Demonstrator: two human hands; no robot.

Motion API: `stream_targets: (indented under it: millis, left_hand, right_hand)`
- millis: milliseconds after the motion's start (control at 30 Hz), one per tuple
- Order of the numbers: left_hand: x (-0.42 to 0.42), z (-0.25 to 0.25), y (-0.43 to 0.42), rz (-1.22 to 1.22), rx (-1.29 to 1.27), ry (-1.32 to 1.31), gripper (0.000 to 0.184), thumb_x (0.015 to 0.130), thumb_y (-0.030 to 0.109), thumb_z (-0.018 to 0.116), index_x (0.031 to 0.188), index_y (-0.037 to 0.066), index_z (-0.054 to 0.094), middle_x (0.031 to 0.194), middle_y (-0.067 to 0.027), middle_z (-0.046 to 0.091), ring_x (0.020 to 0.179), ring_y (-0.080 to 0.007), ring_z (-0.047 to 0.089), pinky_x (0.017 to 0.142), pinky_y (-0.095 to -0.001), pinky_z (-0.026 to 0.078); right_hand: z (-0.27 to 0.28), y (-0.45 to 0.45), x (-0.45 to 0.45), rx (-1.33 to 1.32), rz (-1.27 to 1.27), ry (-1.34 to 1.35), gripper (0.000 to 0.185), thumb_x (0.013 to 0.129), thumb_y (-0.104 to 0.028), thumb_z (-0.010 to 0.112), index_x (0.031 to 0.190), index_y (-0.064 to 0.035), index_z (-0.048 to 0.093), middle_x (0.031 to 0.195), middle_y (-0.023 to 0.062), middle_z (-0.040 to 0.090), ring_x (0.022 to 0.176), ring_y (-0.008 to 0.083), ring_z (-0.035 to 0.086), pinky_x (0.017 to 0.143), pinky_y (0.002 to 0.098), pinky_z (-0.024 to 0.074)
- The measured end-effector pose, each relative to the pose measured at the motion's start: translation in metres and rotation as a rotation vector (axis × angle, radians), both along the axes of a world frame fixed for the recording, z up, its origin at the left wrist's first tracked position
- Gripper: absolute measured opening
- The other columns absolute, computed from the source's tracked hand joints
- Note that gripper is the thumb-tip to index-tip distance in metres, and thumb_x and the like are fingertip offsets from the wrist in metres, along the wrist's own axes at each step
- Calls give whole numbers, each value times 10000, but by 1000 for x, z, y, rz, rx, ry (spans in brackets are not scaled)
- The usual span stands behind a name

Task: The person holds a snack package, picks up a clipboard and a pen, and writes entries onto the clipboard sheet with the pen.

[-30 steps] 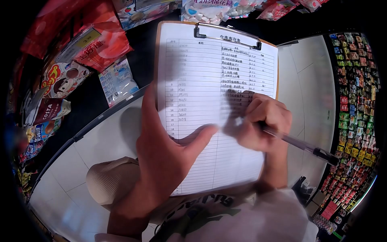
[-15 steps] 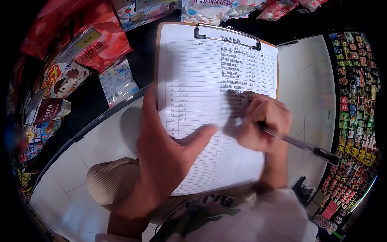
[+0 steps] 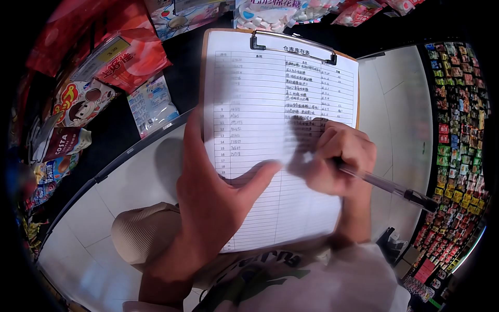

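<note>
Clipboard (image 3: 257, 41) sits before the person's shirt (image 3: 332, 278), its sheet (image 3: 249, 125) headed "仓库库存表"; the left hand (image 3: 208, 190) grips its left edge, the right hand (image 3: 343, 158) clasps a pen (image 3: 384, 184); a pouch (image 3: 65, 143) reads "COSTA".

One clipboard (image 3: 204, 57), one pen (image 3: 384, 185), one COSTA bag (image 3: 67, 143)
One clip (image 3: 294, 41) at the clipboard's twelve o'clock, one top page (image 3: 296, 218). Pen near three, COSTA bag at nine. Little packs (image 3: 455, 145) at three: too many to count.
</note>
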State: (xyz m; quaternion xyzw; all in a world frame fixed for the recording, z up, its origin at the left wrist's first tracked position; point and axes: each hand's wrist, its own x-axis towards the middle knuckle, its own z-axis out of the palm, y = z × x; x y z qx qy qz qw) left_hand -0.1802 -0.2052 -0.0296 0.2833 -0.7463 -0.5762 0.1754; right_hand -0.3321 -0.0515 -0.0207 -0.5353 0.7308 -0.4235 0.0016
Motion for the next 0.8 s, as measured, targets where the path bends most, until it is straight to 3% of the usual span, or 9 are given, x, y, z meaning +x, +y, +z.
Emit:
stream_targets:
  millis: [800]
  left_hand:
    - [0, -1, 0, 3, 7, 3, 952, 701, 70, 874, 1438, -79, 290, 1228, -227, 593, 1079, -252, 636, 912, -348, 517]
  right_hand:
    - [1, 1, -2, 4, -6, -5, 208, 658, -22, 663, 665, -68, 460, 557, 50, 450, 465, 185, 452, 439, 287, 376]
